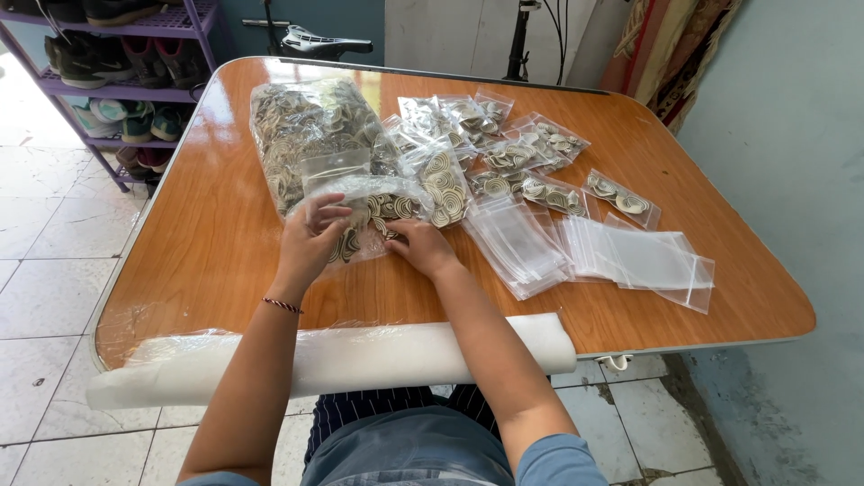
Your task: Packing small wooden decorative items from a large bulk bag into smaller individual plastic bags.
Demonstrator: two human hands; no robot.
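- A seated person works at a glossy orange-brown wooden table (pixel 225 243) with a pale metal rim, both bare forearms stretched over its near edge.
- The left hand (pixel 310 238), a thin red braided bracelet (pixel 282 305) at its wrist, has fingers curled and pinched on the upper edge of a small clear plastic bag of cream-and-brown spiral discs (pixel 373 216), which lies flat on the table, centre-left, just in front of the person.
- The right hand (pixel 421 245) presses down on the same bag's lower right part, fingers bent close together; the fingertips are hidden under the knuckles.
- Directly behind the bag sits a large bulging clear plastic sack of the same spiral discs (pixel 301 130), touching it.
- To the right, a spread of small filled clear packets (pixel 504 153) overlaps toward the table's far edge.
- Nearer the right edge lie two stacks of empty flat clear bags (pixel 522 243), side by side.
- A long white roll of soft sheet in clear wrap (pixel 360 355) rests along the table's near edge, under the arms.
- A purple metal shoe rack (pixel 135 90) stands on white floor tiles at left.
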